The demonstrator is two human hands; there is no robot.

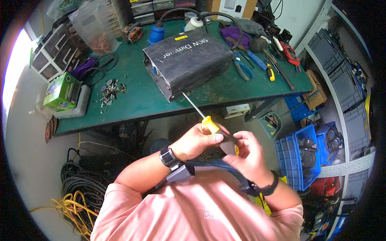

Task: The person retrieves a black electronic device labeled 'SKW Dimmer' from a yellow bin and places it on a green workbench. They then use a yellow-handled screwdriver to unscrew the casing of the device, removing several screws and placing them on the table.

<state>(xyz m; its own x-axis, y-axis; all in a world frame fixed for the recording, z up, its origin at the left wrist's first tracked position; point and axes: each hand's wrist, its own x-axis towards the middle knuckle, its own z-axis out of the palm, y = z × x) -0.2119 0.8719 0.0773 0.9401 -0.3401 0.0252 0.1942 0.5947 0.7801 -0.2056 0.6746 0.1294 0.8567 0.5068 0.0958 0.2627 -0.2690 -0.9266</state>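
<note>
A screwdriver (208, 121) with a yellow and black handle slants up and away from me, its metal shaft reaching the near lower edge of a black metal box (189, 58) on the bench. Around the front of the handle, my left hand (194, 143) is closed, thumb lying along it. Curled about the butt end of the same handle are the fingers of my right hand (251, 156). The box has white lettering and a yellow label on top, and an open flange along its left side. Whether the tip sits in a screw is too small to tell.
Loose screws (110, 93) lie left of the box, near a green carton (62, 92). Pliers (242, 69), more hand tools and a red clamp meter (290, 53) are at the right of the green bench (132, 105). Blue crates (289, 158) stand below right; coiled cables (78, 180) below left.
</note>
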